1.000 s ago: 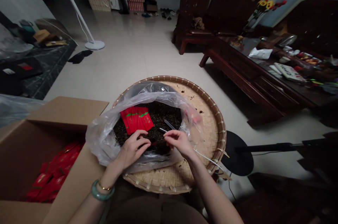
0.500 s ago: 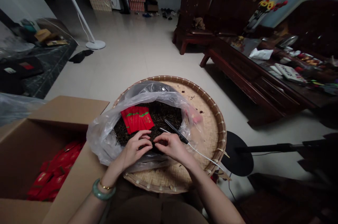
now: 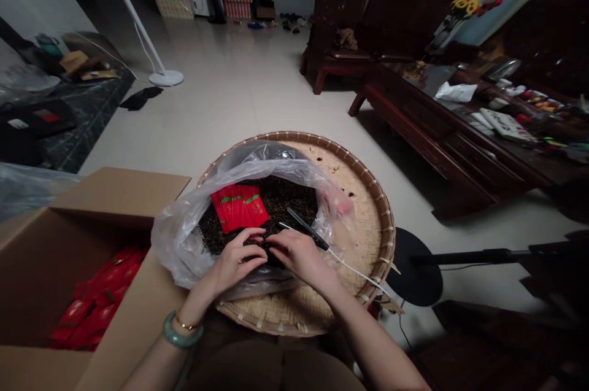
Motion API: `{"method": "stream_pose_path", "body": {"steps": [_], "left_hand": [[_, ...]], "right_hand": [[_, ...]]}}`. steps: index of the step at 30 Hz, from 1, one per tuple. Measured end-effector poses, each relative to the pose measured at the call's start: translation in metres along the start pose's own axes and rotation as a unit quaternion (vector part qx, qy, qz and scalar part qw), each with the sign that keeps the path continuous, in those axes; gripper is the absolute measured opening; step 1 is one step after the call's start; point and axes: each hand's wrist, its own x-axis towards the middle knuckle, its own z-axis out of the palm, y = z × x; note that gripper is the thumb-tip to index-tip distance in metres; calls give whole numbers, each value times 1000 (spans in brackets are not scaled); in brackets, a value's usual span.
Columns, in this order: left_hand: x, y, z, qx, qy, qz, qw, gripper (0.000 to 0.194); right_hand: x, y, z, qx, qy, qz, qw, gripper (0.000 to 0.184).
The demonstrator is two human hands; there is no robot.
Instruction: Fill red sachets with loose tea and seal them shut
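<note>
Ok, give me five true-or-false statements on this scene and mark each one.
1. The left hand and right hand nearly meet above dark dried leaves. True.
2. The leaves lie loose on a bare surface. False: they sit inside a clear plastic bag on a woven bamboo tray.
3. A stack of red packets lies on the leaves. True.
4. The cardboard box stands right of the tray. False: it stands left, holding more red packets.
5. A green bangle circles the left wrist. True.
</note>
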Motion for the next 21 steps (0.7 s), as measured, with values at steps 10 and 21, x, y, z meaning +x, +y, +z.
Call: {"method": "stream_pose_path", "body": {"steps": [10,21], "left_hand": [[-7,-1,-3,14,7,20,1000,12],[5,-11,16,-198,48,-200,958,58]], "right_hand": [[-21,11,1,111,56,-24,992,20],[-2,28,32,223,129,117,959,14]]}}
